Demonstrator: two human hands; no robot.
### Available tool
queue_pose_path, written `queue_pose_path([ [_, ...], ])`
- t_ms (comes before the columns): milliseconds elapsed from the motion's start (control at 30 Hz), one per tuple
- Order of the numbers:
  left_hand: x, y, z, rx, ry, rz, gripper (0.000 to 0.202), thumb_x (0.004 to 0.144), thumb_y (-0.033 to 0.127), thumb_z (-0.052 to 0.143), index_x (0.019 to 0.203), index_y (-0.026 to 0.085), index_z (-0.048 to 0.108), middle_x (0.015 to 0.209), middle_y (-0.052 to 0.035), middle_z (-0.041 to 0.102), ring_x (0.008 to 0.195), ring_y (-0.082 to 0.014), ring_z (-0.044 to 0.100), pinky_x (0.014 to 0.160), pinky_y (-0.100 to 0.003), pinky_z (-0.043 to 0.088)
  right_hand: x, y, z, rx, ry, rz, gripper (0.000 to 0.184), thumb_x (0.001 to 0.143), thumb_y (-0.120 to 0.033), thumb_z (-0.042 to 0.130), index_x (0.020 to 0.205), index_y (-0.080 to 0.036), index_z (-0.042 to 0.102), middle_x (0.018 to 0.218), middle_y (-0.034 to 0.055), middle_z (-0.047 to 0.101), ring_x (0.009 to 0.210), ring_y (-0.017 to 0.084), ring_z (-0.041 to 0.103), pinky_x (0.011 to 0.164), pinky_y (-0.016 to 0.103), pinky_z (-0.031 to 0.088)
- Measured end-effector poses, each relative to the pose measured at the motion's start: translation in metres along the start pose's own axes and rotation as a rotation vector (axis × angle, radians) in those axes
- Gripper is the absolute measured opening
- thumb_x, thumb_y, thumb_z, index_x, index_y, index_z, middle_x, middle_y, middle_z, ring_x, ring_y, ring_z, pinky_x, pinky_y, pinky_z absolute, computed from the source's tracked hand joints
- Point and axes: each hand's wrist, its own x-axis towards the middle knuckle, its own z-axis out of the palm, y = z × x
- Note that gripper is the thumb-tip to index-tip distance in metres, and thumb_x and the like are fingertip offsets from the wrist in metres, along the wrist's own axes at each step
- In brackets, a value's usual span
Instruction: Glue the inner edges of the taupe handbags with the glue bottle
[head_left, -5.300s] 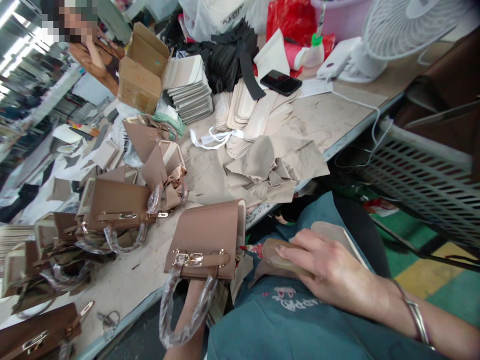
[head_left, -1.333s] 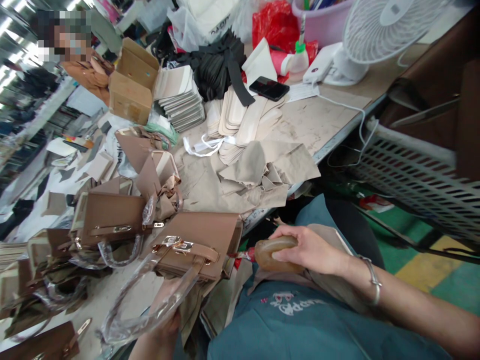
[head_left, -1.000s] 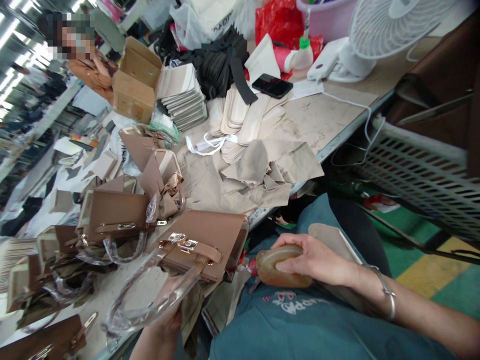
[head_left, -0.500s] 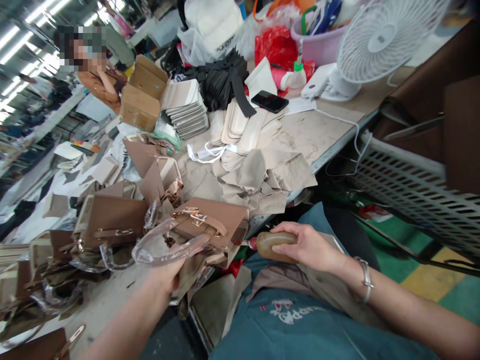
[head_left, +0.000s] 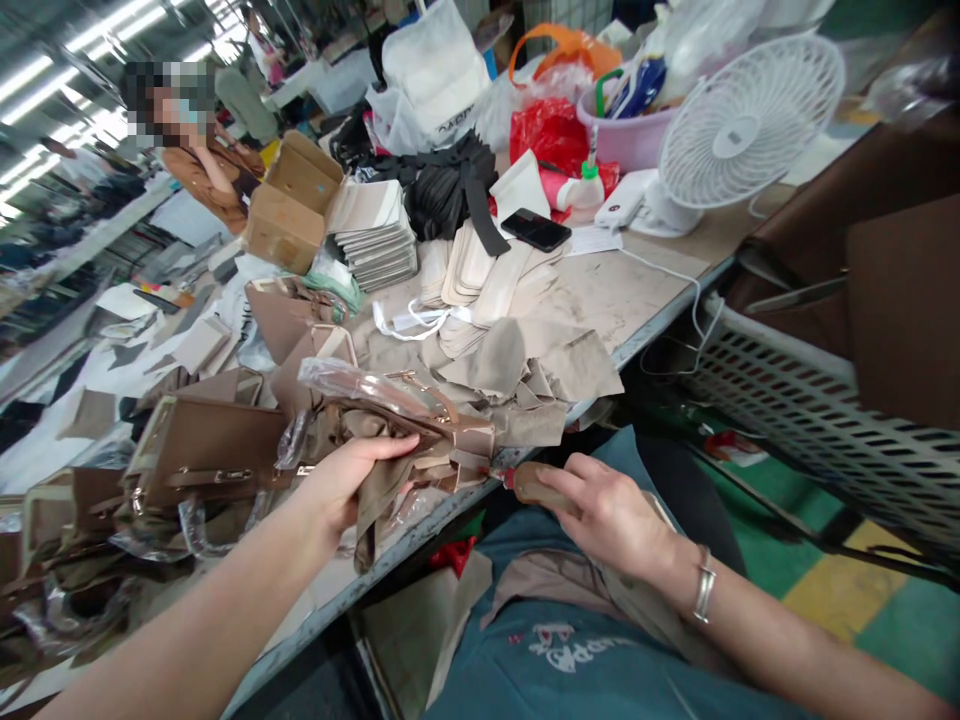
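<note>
My left hand (head_left: 367,475) grips a brown handbag (head_left: 420,420) by its loose olive lining cloth (head_left: 375,510), close to the table edge. The bag lies tilted, with its plastic-wrapped handle (head_left: 360,385) on the far side. Closed around a tan squeeze bottle (head_left: 540,487) with a red neck is my right hand (head_left: 600,505). The bottle's thin tip points left and is at the bag's near edge; whether it touches cannot be made out. More brown handbags (head_left: 210,445) with wrapped handles are crowded to the left.
Fabric scraps (head_left: 540,365), a phone (head_left: 536,229) and stacked panels (head_left: 375,235) lie further back on the table. A white fan (head_left: 750,125) stands at the back right. A white plastic basket (head_left: 780,400) is on my right. Across the table is another person (head_left: 206,175).
The bag has been turned over in my left hand: its front with the metal clasp faced up before, and now the lining and inner edge show. The bottle stays near its edge.
</note>
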Motion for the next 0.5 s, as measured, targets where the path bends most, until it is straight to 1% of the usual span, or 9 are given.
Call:
queue_pose_path([
  [67,0.0004,0.0028,0.0038,0.016,0.010,0.010,0.013,0.073,0.009,0.069,0.086,0.008,0.070,0.063,-0.0106,0.073,0.038,-0.0170,0.062,0.037,-0.022,0.053,-0.0035,-0.0011,-0.0014,-0.098,0.024,-0.052,0.034,0.079,-0.008,0.052,0.108,-0.021,0.064,0.084,0.0055,0.055,0.076,0.019,0.053,0.068,0.029,0.047],
  [133,0.0004,0.0035,0.0054,0.020,0.012,0.020,0.014,0.073,0.009,0.069,0.087,0.008,0.070,0.062,-0.0101,0.073,0.037,-0.0167,0.061,0.037,-0.023,0.053,-0.0065,0.0008,-0.0016,-0.135,0.052,-0.092,0.033,0.078,-0.006,0.050,0.104,-0.020,0.065,0.084,0.0062,0.054,0.077,0.020,0.052,0.069,0.030,0.046],
  [233,0.0001,0.0021,0.0055,0.014,0.007,0.040,0.015,0.072,0.009,0.070,0.087,0.008,0.070,0.063,-0.0099,0.073,0.039,-0.0172,0.062,0.038,-0.023,0.054,-0.0096,0.0049,-0.0010,-0.118,0.062,-0.136,0.034,0.079,-0.005,0.049,0.106,-0.019,0.064,0.086,0.0070,0.054,0.080,0.021,0.050,0.071,0.031,0.046],
  [333,-0.0002,0.0004,0.0055,0.011,-0.006,0.063,0.015,0.074,0.010,0.069,0.088,0.008,0.069,0.060,-0.0092,0.072,0.038,-0.0167,0.062,0.037,-0.022,0.053,-0.0096,0.0063,-0.0018,-0.109,0.038,-0.179,0.034,0.079,-0.004,0.050,0.106,-0.019,0.064,0.085,0.0066,0.054,0.079,0.020,0.049,0.070,0.030,0.045],
  [433,0.0001,0.0000,0.0060,-0.011,-0.021,0.086,0.015,0.074,0.009,0.069,0.090,0.007,0.069,0.060,-0.0089,0.072,0.038,-0.0158,0.062,0.037,-0.020,0.052,-0.0077,0.0063,-0.0031,-0.141,0.030,-0.203,0.033,0.078,-0.003,0.051,0.105,-0.018,0.065,0.083,0.0070,0.053,0.078,0.022,0.047,0.071,0.033,0.044],
  [500,0.0006,0.0003,0.0062,-0.028,-0.027,0.100,0.015,0.074,0.007,0.069,0.089,0.007,0.069,0.062,-0.0096,0.072,0.039,-0.0156,0.063,0.038,-0.020,0.052,-0.0075,0.0070,-0.0025,-0.171,0.044,-0.208,0.034,0.079,-0.004,0.050,0.107,-0.016,0.064,0.084,0.0078,0.053,0.079,0.023,0.046,0.071,0.035,0.044],
])
